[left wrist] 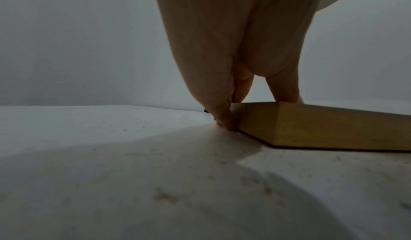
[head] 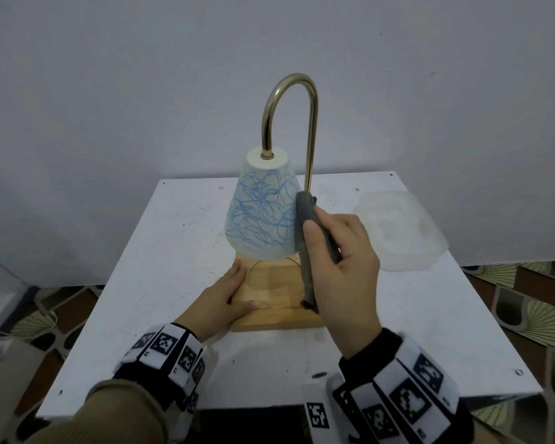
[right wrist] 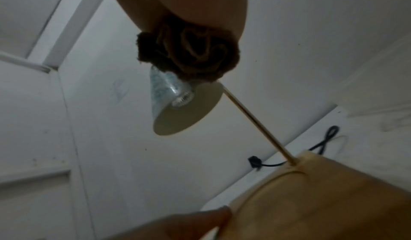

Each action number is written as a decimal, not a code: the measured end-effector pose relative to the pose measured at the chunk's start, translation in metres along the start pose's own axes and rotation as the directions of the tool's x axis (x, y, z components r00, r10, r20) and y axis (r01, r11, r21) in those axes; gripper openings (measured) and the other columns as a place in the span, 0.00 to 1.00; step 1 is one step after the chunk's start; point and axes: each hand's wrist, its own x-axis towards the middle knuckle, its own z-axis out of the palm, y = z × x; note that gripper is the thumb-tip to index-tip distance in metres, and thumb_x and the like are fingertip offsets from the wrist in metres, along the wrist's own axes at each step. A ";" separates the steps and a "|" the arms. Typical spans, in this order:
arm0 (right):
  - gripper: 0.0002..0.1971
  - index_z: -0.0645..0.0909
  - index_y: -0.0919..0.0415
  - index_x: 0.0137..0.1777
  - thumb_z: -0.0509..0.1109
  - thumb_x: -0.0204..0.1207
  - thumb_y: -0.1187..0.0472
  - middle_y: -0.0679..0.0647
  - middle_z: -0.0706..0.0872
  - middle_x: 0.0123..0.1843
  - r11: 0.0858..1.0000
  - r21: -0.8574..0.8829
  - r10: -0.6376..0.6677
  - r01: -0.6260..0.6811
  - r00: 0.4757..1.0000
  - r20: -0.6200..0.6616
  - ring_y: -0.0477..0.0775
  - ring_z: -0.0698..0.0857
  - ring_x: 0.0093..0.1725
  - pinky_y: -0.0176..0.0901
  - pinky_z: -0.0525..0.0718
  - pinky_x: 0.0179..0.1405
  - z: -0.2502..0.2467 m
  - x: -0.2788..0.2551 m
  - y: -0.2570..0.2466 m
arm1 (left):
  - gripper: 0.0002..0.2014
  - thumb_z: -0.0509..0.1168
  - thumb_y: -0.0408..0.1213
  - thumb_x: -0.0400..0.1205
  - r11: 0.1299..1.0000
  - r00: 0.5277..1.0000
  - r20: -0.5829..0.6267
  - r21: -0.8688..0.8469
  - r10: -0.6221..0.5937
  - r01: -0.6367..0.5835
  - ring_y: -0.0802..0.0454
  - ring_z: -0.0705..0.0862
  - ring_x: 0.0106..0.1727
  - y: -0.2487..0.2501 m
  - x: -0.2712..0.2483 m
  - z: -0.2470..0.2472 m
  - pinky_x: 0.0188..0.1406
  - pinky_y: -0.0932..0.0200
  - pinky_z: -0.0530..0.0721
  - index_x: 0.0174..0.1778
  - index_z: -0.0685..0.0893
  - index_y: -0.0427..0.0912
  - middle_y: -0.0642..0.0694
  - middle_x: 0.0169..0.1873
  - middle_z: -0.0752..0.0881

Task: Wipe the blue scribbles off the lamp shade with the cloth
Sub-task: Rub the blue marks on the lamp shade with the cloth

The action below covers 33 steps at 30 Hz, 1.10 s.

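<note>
The lamp shade (head: 261, 213) is a white cone covered in blue scribbles, hanging from a brass gooseneck (head: 289, 91) over a wooden base (head: 276, 302). My right hand (head: 318, 238) grips a rolled grey cloth (head: 306, 213) upright, and the cloth's upper part touches the shade's right side. The right wrist view shows the cloth's rolled end (right wrist: 191, 54) in my palm, just above the shade (right wrist: 177, 110). My left hand (head: 237, 286) rests on the base's front left corner, with straight fingers along its side and the thumb on top. In the left wrist view the fingers (left wrist: 224, 119) touch the base (left wrist: 322, 129) at table level.
The lamp stands in the middle of a scuffed white table (head: 141, 283). A translucent plastic lid (head: 401, 229) lies at the back right. A black cord (right wrist: 322, 143) trails behind the base. A plain wall is close behind the table, and patterned floor (head: 526, 299) shows on both sides.
</note>
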 end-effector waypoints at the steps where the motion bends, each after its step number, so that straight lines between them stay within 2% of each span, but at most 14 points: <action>1: 0.11 0.85 0.64 0.58 0.69 0.77 0.69 0.44 0.81 0.48 1.000 -0.017 -0.004 0.004 1.000 -0.004 0.30 0.79 0.50 0.18 0.72 0.51 -0.002 -0.004 0.004 | 0.40 0.67 0.46 0.80 1.000 1.000 0.002 -0.002 0.002 -0.002 0.59 0.52 0.82 0.000 0.000 0.000 0.81 0.60 0.54 0.83 0.50 0.48 0.58 0.82 0.46; 3: 0.11 0.85 0.64 0.58 0.69 0.77 0.69 0.43 0.81 0.48 0.999 -0.047 0.016 -0.017 1.000 -0.008 0.30 0.80 0.50 0.18 0.73 0.51 -0.006 -0.003 0.013 | 0.41 0.67 0.47 0.80 1.000 1.000 0.009 -0.007 -0.001 0.001 0.59 0.52 0.82 0.000 0.001 0.000 0.81 0.60 0.55 0.83 0.50 0.49 0.59 0.82 0.47; 7: 0.08 0.86 0.61 0.53 0.67 0.79 0.65 0.46 0.81 0.44 0.987 -0.095 0.135 -0.130 0.990 0.044 0.32 0.80 0.43 0.20 0.75 0.41 -0.008 0.020 0.019 | 0.41 0.67 0.46 0.79 1.000 1.000 0.014 -0.017 -0.005 0.005 0.59 0.53 0.82 -0.001 0.000 -0.001 0.81 0.57 0.57 0.83 0.50 0.50 0.59 0.82 0.46; 10: 0.07 0.86 0.55 0.51 0.66 0.80 0.62 0.46 0.81 0.44 0.976 -0.017 0.216 -0.216 0.973 0.086 0.44 0.82 0.41 0.40 0.84 0.37 -0.007 0.033 0.010 | 0.40 0.67 0.45 0.80 1.000 1.000 0.013 -0.015 -0.004 0.004 0.58 0.53 0.82 0.002 0.000 -0.001 0.81 0.57 0.57 0.83 0.50 0.48 0.58 0.82 0.46; 11: 0.07 0.86 0.54 0.51 0.66 0.80 0.62 0.46 0.81 0.44 0.980 0.000 0.196 -0.197 0.977 0.087 0.41 0.82 0.41 0.38 0.83 0.39 -0.006 0.035 0.005 | 0.40 0.67 0.45 0.80 1.000 1.000 0.012 -0.011 -0.006 0.006 0.57 0.54 0.82 0.003 0.000 -0.001 0.81 0.58 0.57 0.83 0.50 0.48 0.58 0.82 0.46; 14: 0.09 0.86 0.61 0.56 0.67 0.79 0.65 0.51 0.82 0.45 0.997 0.038 0.067 -0.070 0.995 0.075 0.34 0.80 0.44 0.21 0.75 0.43 -0.003 0.031 -0.004 | 0.40 0.67 0.45 0.80 1.000 1.000 0.014 0.017 -0.013 0.013 0.57 0.54 0.82 0.003 0.000 -0.001 0.81 0.59 0.57 0.83 0.50 0.48 0.57 0.82 0.46; 19: 0.11 0.85 0.65 0.58 0.67 0.78 0.66 0.47 0.81 0.45 0.999 -0.005 -0.033 0.033 0.998 0.061 0.34 0.81 0.47 0.21 0.74 0.48 -0.009 0.013 0.009 | 0.40 0.67 0.45 0.80 1.000 1.000 0.021 0.009 -0.013 0.013 0.57 0.54 0.82 0.002 0.001 -0.002 0.80 0.60 0.58 0.83 0.49 0.49 0.58 0.82 0.46; 22: 0.09 0.86 0.63 0.56 0.67 0.79 0.66 0.47 0.82 0.44 0.996 -0.090 0.029 -0.022 0.996 0.082 0.33 0.81 0.46 0.20 0.74 0.47 -0.012 0.020 0.015 | 0.41 0.68 0.46 0.79 1.000 1.000 0.027 -0.009 -0.012 0.012 0.58 0.55 0.81 0.001 0.001 -0.002 0.80 0.59 0.57 0.83 0.50 0.50 0.60 0.82 0.47; 23: 0.09 0.86 0.62 0.55 0.66 0.79 0.66 0.47 0.82 0.44 0.992 -0.105 0.075 -0.065 0.993 0.095 0.35 0.81 0.45 0.23 0.76 0.46 -0.012 0.025 0.016 | 0.41 0.68 0.46 0.79 1.000 1.000 0.027 -0.015 -0.010 0.011 0.59 0.54 0.81 0.000 0.001 -0.002 0.80 0.59 0.57 0.83 0.50 0.50 0.60 0.81 0.47; 26: 0.07 0.86 0.54 0.49 0.66 0.80 0.62 0.48 0.82 0.43 0.979 -0.077 0.198 -0.188 0.970 0.141 0.49 0.83 0.42 0.52 0.84 0.47 -0.010 0.040 0.011 | 0.41 0.68 0.47 0.79 1.000 1.000 0.025 -0.017 -0.014 0.014 0.59 0.54 0.81 0.000 0.001 -0.002 0.81 0.60 0.57 0.83 0.50 0.50 0.60 0.82 0.47; 27: 0.08 0.86 0.54 0.50 0.66 0.80 0.62 0.48 0.82 0.43 0.980 -0.058 0.197 -0.191 0.969 0.148 0.51 0.83 0.43 0.54 0.84 0.47 -0.009 0.043 0.006 | 0.41 0.68 0.47 0.79 1.000 1.000 0.024 -0.009 -0.014 0.015 0.59 0.54 0.81 0.001 0.002 -0.002 0.81 0.60 0.56 0.83 0.50 0.50 0.60 0.82 0.47; 29: 0.08 0.86 0.57 0.53 0.66 0.80 0.62 0.48 0.81 0.42 0.990 -0.001 0.141 -0.142 0.980 0.141 0.49 0.83 0.44 0.50 0.84 0.47 -0.007 0.045 -0.005 | 0.41 0.68 0.47 0.79 1.000 1.000 0.021 0.011 -0.016 0.016 0.58 0.54 0.82 0.002 0.002 -0.002 0.80 0.61 0.56 0.83 0.50 0.49 0.59 0.82 0.46; 32: 0.10 0.85 0.62 0.57 0.67 0.79 0.65 0.49 0.81 0.43 0.998 0.061 -0.024 0.019 0.996 0.087 0.36 0.81 0.44 0.26 0.77 0.46 -0.002 0.035 -0.014 | 0.41 0.67 0.47 0.79 1.000 1.000 0.020 0.023 -0.020 0.019 0.58 0.54 0.82 0.003 0.002 -0.002 0.80 0.62 0.55 0.83 0.50 0.48 0.58 0.82 0.46; 33: 0.10 0.85 0.64 0.57 0.67 0.79 0.66 0.49 0.81 0.44 0.997 0.044 -0.070 0.067 0.995 0.068 0.34 0.80 0.45 0.22 0.75 0.46 -0.002 0.030 -0.012 | 0.41 0.67 0.47 0.80 1.000 1.000 0.023 0.024 -0.020 0.020 0.58 0.53 0.82 0.002 0.002 -0.002 0.80 0.63 0.55 0.83 0.50 0.48 0.58 0.82 0.46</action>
